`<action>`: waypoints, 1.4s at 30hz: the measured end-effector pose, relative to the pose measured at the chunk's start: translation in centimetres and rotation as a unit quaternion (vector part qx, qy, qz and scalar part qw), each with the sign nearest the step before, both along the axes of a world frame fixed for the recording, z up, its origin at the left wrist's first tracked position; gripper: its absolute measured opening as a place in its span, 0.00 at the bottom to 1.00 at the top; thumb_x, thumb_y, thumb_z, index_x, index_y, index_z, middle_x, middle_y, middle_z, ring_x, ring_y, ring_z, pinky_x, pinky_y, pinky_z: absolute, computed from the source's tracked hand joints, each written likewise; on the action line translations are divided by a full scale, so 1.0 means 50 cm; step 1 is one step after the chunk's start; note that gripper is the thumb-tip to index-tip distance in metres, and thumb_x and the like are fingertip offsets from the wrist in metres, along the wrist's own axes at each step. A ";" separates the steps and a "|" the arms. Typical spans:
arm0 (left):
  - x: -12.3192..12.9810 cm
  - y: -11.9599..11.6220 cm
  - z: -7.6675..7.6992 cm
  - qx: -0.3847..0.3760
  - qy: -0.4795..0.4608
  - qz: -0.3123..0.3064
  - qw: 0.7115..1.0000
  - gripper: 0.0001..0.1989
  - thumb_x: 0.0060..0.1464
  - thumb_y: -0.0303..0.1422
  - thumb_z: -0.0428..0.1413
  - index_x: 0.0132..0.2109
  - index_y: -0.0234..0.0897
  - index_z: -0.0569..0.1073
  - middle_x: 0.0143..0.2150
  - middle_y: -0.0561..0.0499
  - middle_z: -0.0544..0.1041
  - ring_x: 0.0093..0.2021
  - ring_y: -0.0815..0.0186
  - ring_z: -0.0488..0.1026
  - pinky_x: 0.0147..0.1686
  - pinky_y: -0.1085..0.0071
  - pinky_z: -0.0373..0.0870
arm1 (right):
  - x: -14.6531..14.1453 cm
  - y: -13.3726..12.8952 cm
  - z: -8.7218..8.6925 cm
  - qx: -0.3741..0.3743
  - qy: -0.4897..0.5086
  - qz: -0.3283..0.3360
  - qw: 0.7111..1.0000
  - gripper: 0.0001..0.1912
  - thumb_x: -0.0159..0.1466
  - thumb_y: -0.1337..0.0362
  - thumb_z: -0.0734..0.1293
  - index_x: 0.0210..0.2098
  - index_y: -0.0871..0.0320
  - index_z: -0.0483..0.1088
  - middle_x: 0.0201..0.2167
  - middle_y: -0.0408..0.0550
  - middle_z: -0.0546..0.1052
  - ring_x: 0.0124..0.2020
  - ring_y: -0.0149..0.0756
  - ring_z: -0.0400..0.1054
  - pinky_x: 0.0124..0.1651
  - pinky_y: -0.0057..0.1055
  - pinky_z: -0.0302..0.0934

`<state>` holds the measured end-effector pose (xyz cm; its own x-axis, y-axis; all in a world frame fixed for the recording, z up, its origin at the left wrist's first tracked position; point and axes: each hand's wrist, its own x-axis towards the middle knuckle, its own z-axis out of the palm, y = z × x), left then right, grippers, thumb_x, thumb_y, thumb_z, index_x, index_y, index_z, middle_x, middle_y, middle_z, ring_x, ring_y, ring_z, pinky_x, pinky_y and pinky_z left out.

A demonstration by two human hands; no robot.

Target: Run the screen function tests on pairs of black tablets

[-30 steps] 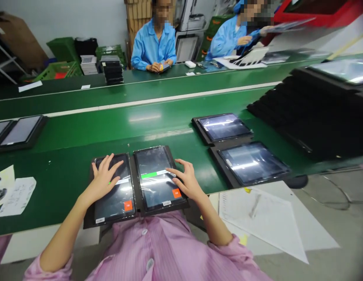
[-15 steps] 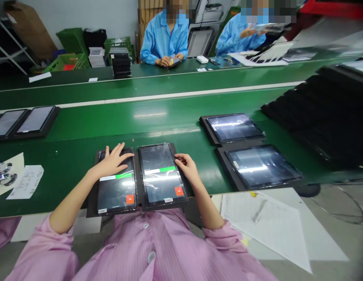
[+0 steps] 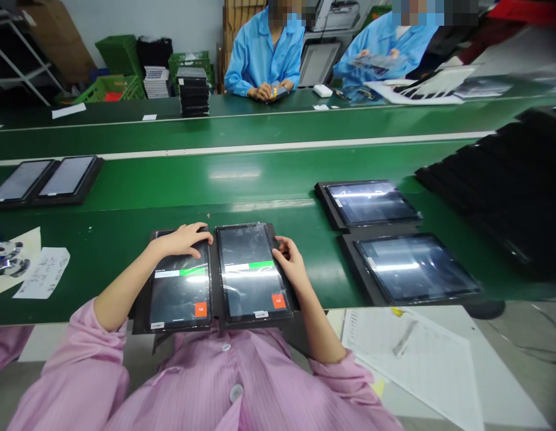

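Observation:
Two black tablets lie side by side in front of me in a dark tray point(image 3: 216, 299). Both screens are lit, each with a green bar and a red square. Over the top of the left tablet point(image 3: 176, 299) lies my left hand point(image 3: 181, 242), open, its bent fingers apart and reaching to the tablet's right edge. My right hand point(image 3: 292, 263) rests at the right edge of the right tablet point(image 3: 248, 290); its fingers are loosely curled, thumb and forefinger apart. Whether that hand touches the tablet or only the tray edge, I cannot tell.
Two more tablets point(image 3: 374, 202) lie in a tray to the right, beside a dark stack point(image 3: 497, 185). Another pair point(image 3: 67, 175) sits far left. Papers point(image 3: 407, 359) lie at the lower right, a handwritten note point(image 3: 43, 272) at left. Two people in blue work across the green bench point(image 3: 260, 206).
My left hand has slid right and its spread fingers have bent toward the left tablet's edge. My right hand stays beside the right tablet. The view has shifted slightly.

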<state>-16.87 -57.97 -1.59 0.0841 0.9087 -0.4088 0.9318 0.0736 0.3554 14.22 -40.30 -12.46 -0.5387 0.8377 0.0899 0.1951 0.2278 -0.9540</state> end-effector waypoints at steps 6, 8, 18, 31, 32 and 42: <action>-0.001 -0.001 0.005 0.007 0.009 0.002 1.000 0.19 0.55 0.31 0.63 0.54 0.44 0.71 0.68 0.41 0.57 0.68 0.46 0.57 0.64 0.47 0.56 | 0.000 -0.001 0.005 0.017 -0.011 0.019 1.000 0.22 0.59 0.51 0.67 0.49 0.54 0.74 0.35 0.45 0.65 0.35 0.39 0.63 0.40 0.36 0.64; -0.001 0.003 0.007 0.009 0.014 -0.001 1.000 0.19 0.55 0.32 0.64 0.54 0.45 0.72 0.67 0.41 0.58 0.66 0.46 0.59 0.63 0.49 0.58 | 0.000 0.001 0.009 0.012 -0.006 0.022 1.000 0.22 0.59 0.51 0.67 0.49 0.54 0.74 0.35 0.45 0.64 0.35 0.39 0.62 0.40 0.36 0.63; -0.022 -0.046 -0.027 0.120 0.028 0.040 0.992 0.26 0.61 0.43 0.58 0.65 0.52 0.65 0.72 0.43 0.56 0.71 0.47 0.53 0.67 0.36 0.39 | 0.011 -0.003 -0.001 -0.002 0.029 0.021 0.999 0.23 0.61 0.51 0.68 0.53 0.54 0.71 0.38 0.46 0.68 0.38 0.40 0.65 0.44 0.37 0.62; -0.044 -0.311 -0.247 0.377 -0.235 0.469 0.763 0.46 0.60 0.65 0.38 0.73 0.40 0.45 0.74 0.37 0.53 0.74 0.53 0.49 0.72 0.53 0.44 | -0.019 -0.013 -0.041 0.005 0.134 -0.086 0.987 0.32 0.67 0.37 0.58 0.57 0.54 0.63 0.56 0.56 0.70 0.58 0.49 0.65 0.64 0.47 0.56; -0.036 -0.306 -0.248 0.368 -0.223 0.464 0.774 0.48 0.59 0.66 0.38 0.73 0.39 0.44 0.75 0.37 0.51 0.74 0.53 0.48 0.72 0.54 0.43 | -0.021 -0.012 -0.042 0.010 0.131 -0.079 0.988 0.33 0.67 0.36 0.57 0.58 0.54 0.62 0.57 0.57 0.69 0.60 0.49 0.64 0.65 0.47 0.55; -0.068 -0.277 -0.249 0.295 -0.116 0.442 0.839 0.49 0.59 0.65 0.30 0.74 0.37 0.40 0.75 0.35 0.50 0.74 0.49 0.47 0.72 0.48 0.38 | -0.033 0.017 -0.057 0.039 0.090 -0.040 0.994 0.34 0.68 0.36 0.54 0.61 0.53 0.62 0.56 0.55 0.71 0.59 0.48 0.65 0.62 0.45 0.59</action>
